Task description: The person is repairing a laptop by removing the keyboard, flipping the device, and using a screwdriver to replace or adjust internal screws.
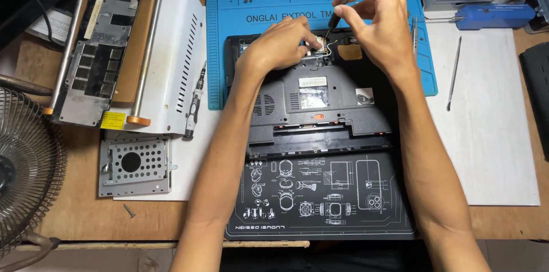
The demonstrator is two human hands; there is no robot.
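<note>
A black laptop base (320, 106) lies upside down at the middle of the counter (80, 215), its far edge over a blue work mat (240, 32) and its near edge on a black mat with white line drawings (320, 198). The left hand (283, 46) rests on the base at about 12 o'clock, fingers curled narrow and pinching a small pale part (316, 43) by an open bay — how firmly, I cannot tell. The right hand (377, 15) hovers just beyond it, fingers closed around a slim screwdriver (342, 2) whose tip points down at that same spot. At 9 o'clock sits a white metal machine with two rods (131, 43), a second screwdriver (195, 100) beside it, and a perforated drive bracket (134, 164) nearer. A thin metal pry tool (453, 75) lies at 3 o'clock on a white sheet (492, 135).
</note>
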